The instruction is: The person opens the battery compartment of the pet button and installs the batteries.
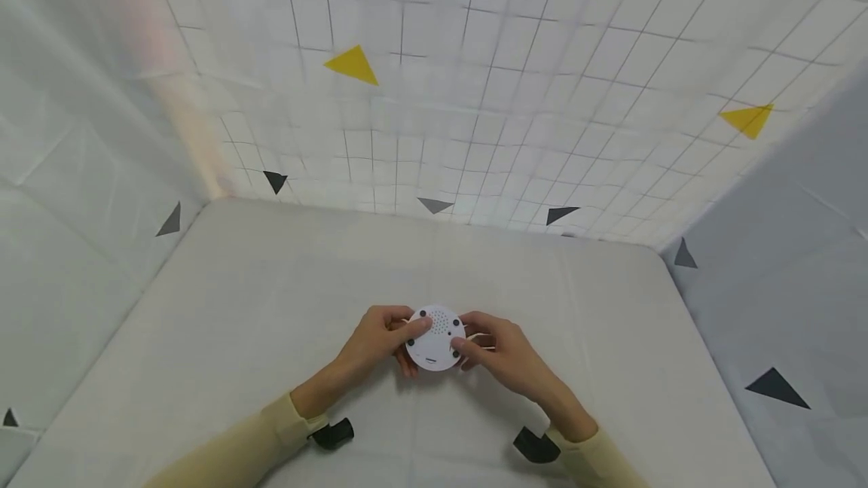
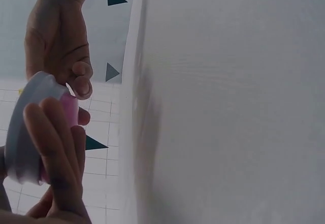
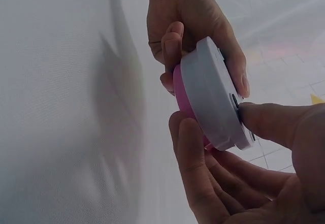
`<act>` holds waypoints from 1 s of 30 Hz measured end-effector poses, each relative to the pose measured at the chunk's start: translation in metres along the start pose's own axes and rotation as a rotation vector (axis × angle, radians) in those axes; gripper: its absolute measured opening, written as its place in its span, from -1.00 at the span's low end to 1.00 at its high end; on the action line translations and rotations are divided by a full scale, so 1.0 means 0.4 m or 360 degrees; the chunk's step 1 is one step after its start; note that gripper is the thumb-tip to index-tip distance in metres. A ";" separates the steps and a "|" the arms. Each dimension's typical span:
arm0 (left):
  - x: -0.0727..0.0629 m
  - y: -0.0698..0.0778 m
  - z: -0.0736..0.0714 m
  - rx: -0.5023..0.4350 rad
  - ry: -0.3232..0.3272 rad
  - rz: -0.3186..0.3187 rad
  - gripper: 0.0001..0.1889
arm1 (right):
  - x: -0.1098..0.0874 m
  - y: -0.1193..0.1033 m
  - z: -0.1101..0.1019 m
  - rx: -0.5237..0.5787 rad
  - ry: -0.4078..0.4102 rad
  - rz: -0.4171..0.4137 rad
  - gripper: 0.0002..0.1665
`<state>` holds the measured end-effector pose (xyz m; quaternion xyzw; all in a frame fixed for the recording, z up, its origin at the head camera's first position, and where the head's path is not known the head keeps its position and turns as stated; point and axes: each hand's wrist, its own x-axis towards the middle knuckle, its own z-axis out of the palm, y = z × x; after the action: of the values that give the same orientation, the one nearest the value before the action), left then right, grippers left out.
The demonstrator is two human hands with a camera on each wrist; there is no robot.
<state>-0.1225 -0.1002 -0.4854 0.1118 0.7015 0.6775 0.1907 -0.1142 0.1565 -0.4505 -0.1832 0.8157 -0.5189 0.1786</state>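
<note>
A round white plastic device (image 1: 432,350) is held between both hands above the table. Its flat face, turned up toward the head camera, has a patch of small speaker holes, dark round feet and a short slot near the lower edge. The right wrist view shows a thick white body (image 3: 205,94) with a pink part (image 3: 183,94) on the side turned to the table. My left hand (image 1: 373,337) grips the left edge, thumb on the flat face and fingers behind. On the right edge, my right hand (image 1: 510,356) pinches it, thumb near a foot.
A white-covered table (image 1: 305,269) lies beneath the hands. White sheeting walls stand left and right, and a gridded back wall (image 1: 529,81) carries yellow and dark triangles. Black wrist mounts (image 1: 332,434) sit at the cuffs of the pale yellow sleeves (image 1: 237,443).
</note>
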 end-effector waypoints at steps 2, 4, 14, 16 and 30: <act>-0.001 0.000 -0.002 0.0033 0.0006 -0.0003 -0.64 | -0.002 0.001 0.001 0.0002 0.0025 -0.0005 -0.54; -0.002 -0.001 -0.003 0.0061 0.0015 -0.0004 -0.63 | -0.003 0.003 0.001 0.0010 0.0050 -0.0013 -0.52; 0.007 0.003 -0.008 0.0082 -0.0004 0.0011 -0.63 | -0.002 0.008 -0.004 -0.0002 0.0165 -0.0187 -0.58; 0.009 0.005 -0.008 0.0093 0.0015 -0.0007 -0.60 | -0.003 0.007 -0.005 -0.0036 0.0190 -0.0199 -0.58; 0.012 0.003 -0.006 0.0255 0.0055 -0.0003 -0.62 | -0.008 0.005 0.009 -0.0201 0.0287 -0.0149 -0.53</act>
<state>-0.1279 -0.1005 -0.4848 0.1143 0.7568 0.6208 0.1696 -0.1099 0.1561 -0.4534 -0.1847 0.8501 -0.4885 0.0682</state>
